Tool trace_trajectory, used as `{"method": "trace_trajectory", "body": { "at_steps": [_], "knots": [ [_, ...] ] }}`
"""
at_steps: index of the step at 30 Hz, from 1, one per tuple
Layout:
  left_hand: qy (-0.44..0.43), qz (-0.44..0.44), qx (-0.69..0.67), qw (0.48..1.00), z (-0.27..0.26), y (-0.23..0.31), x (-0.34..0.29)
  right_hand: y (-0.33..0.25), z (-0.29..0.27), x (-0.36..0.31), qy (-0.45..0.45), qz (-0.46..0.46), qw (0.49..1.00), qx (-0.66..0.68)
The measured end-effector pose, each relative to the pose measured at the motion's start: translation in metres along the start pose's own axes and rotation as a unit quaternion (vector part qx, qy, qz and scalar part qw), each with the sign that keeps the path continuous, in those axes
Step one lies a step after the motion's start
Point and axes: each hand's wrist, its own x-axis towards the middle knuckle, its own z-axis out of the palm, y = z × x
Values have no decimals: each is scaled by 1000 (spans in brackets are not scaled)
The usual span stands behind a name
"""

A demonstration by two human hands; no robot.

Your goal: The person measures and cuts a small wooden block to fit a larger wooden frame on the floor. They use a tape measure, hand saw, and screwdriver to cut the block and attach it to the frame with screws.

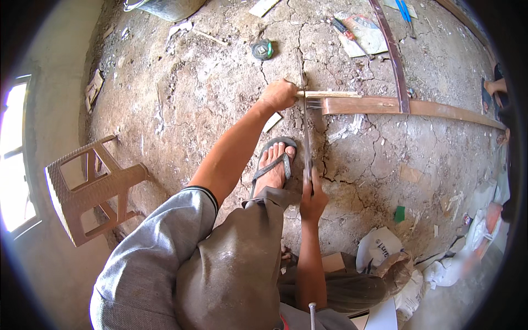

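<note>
My left hand [280, 94] is closed around the near end of a thin pale wooden strip [333, 94]. My right hand [313, 201] grips the handle of a hand saw [307, 132], seen nearly edge-on. Its narrow blade points away from me and crosses the strip just right of my left fingers. Directly beside the strip lies a brown wooden board [363, 105], with thin prong-like pieces at its left end. A darker wooden board [391, 49] meets it at an angle. My sandalled foot [275, 165] stands between my arms.
On the cracked floor lie a tape measure [262, 50], a screwdriver [344, 28] and a blue-handled tool [406, 12]. A brown plastic stool [70, 190] lies tipped at left. A bucket [170, 7] stands far left. Bags [379, 248] sit lower right; another person's limb [496, 86] shows at the right edge.
</note>
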Motion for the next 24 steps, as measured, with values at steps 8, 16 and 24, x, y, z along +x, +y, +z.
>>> {"method": "trace_trajectory", "body": {
  "at_steps": [8, 16, 24],
  "knots": [
    [8, -13, -10, 1000, 2, 2, -2, 7, 4, -1, 2, -7, 1000, -29],
    [15, 0, -19, 1000, 6, -3, -2, 7, -6, -8, -27, 17, 999, 42],
    [19, -12, -28, 999, 1, 1, -3, -5, -8, -3, -16, 12, 1000, 12]
  ]
}}
